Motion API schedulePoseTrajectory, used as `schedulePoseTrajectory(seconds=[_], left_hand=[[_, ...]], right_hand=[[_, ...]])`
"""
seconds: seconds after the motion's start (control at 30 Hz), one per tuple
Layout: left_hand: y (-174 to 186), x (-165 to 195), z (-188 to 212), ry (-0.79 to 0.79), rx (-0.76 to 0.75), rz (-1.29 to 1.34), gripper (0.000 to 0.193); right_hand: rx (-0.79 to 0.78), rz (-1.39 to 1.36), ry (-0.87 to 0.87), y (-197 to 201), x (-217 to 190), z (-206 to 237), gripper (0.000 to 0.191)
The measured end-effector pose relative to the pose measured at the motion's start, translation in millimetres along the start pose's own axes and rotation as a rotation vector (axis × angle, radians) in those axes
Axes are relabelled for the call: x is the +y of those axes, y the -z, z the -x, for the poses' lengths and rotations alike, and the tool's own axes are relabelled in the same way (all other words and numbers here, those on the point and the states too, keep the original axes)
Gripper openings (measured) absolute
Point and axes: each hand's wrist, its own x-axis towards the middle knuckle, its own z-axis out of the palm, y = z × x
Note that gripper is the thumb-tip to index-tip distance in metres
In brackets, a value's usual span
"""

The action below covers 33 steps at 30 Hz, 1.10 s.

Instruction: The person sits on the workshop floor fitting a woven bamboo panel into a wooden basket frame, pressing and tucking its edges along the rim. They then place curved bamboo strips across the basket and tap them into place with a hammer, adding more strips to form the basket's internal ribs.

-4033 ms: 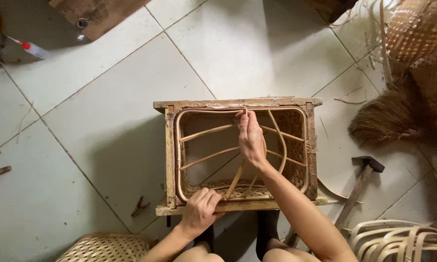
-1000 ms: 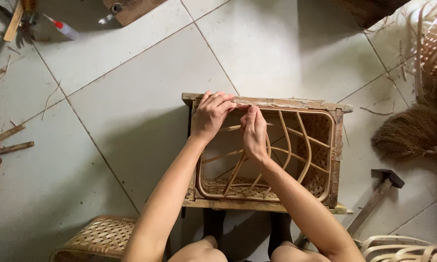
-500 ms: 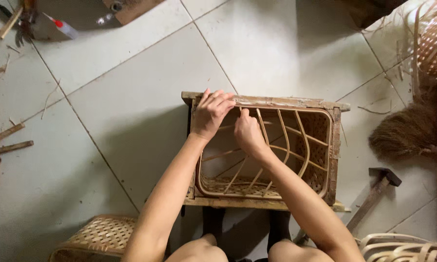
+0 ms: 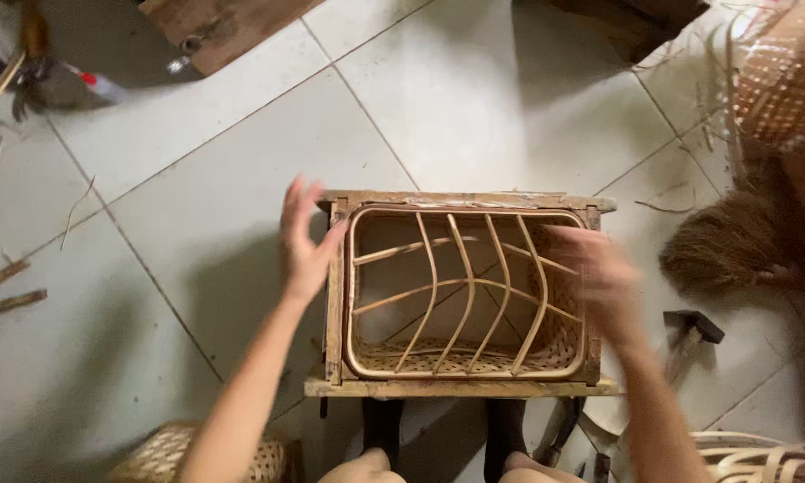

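Rectangular wooden frame (image 4: pixel 460 386) with a half-woven rattan basket (image 4: pixel 465 295) inside stands on the tiled floor (image 4: pixel 474 98) between the person's knees. Left hand (image 4: pixel 306 241) open, fingers spread, palm at the frame's left rail; right hand (image 4: pixel 599 277) open but motion-blurred over the right rail — neither holds anything. Judgement: frame stiff and fairly light, the thin ribs springy and easily bent — best gripped by the two side rails, not the ribs.
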Motion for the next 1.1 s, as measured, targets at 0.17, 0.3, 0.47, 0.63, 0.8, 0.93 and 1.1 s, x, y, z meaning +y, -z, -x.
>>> schedulePoseTrajectory(seconds=[0.17,0.3,0.47,0.63,0.8,0.93,1.1], left_hand=[[53.0,-5.1,88.4,0.627,-0.604,0.197,0.121],[64.8,4.5,131.6,0.742,-0.609,0.499,0.119],[59.2,13.6,148.5,0.746,-0.528,0.257,0.114],[43.1,3.8,161.2,0.726,-0.276,0.366,0.102],[34.8,-17.7,168.5,0.673,-0.286,0.314,0.088],[24.4,-27.1,162.4,0.618,-0.123,0.503,0.069],[30.5,-17.9,155.8,0.642,-0.148,0.517,0.071]], right_hand=[[0.323,0.032,-0.758,29.1,131.1,102.6,0.049],[0.264,0.363,-0.733,-1.2,173.2,167.0,0.07],[0.233,0.17,-1.062,-16.4,183.2,162.8,0.039],[0.489,-0.189,-1.159,12.9,166.8,123.9,0.043],[0.408,-0.728,-0.902,27.8,133.1,75.8,0.044],[-0.023,-1.05,-0.746,-17.4,75.5,69.2,0.047],[-0.413,-0.118,0.349,-87.2,-51.5,66.5,0.054]])
